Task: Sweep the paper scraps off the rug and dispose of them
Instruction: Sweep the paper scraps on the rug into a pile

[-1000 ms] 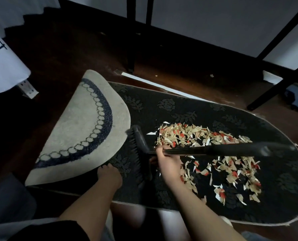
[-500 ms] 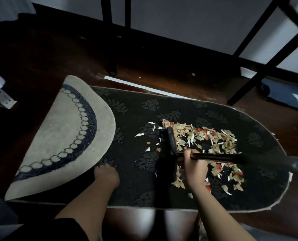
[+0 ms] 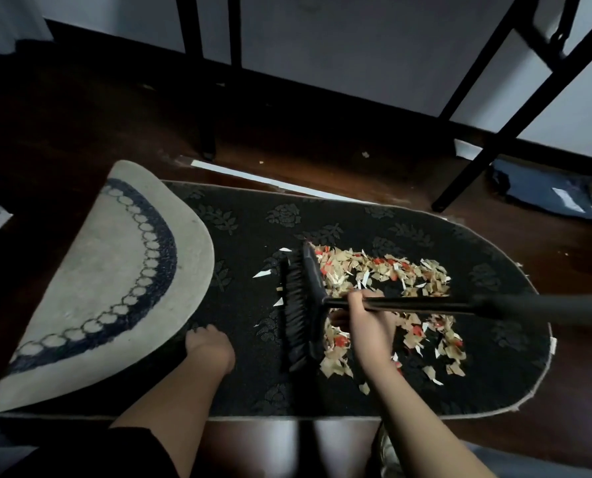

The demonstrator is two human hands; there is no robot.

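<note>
A dark floral rug (image 3: 246,243) lies on the wooden floor, its left end folded over so the pale underside (image 3: 115,270) shows. Tan, white and red paper scraps (image 3: 384,274) are heaped on the rug's right half. A black broom (image 3: 301,305) lies low across the rug, its bristled head at the left edge of the heap and its handle running off to the right. My right hand (image 3: 367,322) grips the handle just behind the head. My left hand (image 3: 210,348) presses on the rug beside the fold, fingers curled under. A few white scraps (image 3: 262,273) lie left of the head.
Black metal furniture legs (image 3: 206,98) stand on the floor behind the rug, and more slanted legs (image 3: 487,139) rise at the right. A white strip (image 3: 253,177) lies along the rug's far edge. A dark bag (image 3: 546,191) lies at the far right.
The broom head has swept right from near the fold into the scraps, bunching the heap tighter toward the rug's right end. My left hand stays by the fold.
</note>
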